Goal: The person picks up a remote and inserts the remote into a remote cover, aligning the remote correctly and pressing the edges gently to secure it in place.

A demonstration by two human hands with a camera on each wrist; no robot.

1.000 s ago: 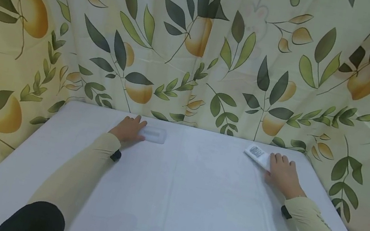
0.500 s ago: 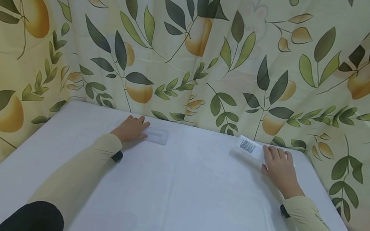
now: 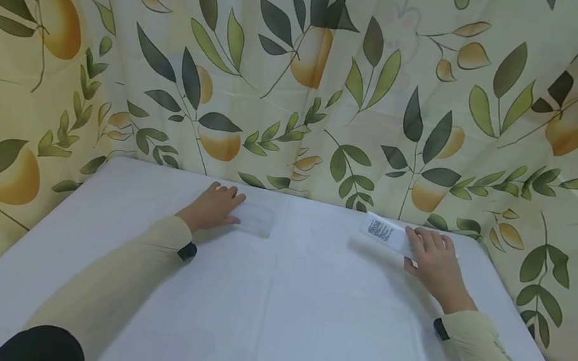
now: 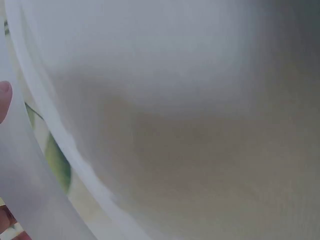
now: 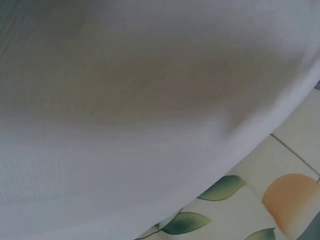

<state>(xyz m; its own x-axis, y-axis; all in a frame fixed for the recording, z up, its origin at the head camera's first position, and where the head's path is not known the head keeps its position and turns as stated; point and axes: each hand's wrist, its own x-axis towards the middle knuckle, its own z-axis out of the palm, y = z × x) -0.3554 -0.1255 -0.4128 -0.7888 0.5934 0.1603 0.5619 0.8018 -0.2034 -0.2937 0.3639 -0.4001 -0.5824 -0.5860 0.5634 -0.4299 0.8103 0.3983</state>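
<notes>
Left hand (image 3: 212, 207) pinches clear, flat, plastic-looking rectangle (image 3: 258, 222) by one end, near far edge of white counter (image 3: 332, 330) | right hand (image 3: 439, 266) pinches white, oblong, printed packet (image 3: 381, 230) likewise, towards far right corner | end grips probably leave inner portions unobstructed

One left hand (image 3: 211, 207) near the far edge and one right hand (image 3: 437, 263) toward the far right corner make two, over one white-covered table (image 3: 310, 326). They hold two things, one apiece: one clear plastic piece (image 3: 256, 221), seemingly single, though it half melts into the white from here, and one white packet (image 3: 396, 238) with one printed block (image 3: 380, 228). I count two pale sleeves (image 3: 103, 277), two black wrist pieces (image 3: 187, 251), and one rounded black shape (image 3: 43, 350) on the left edge's side.
</notes>
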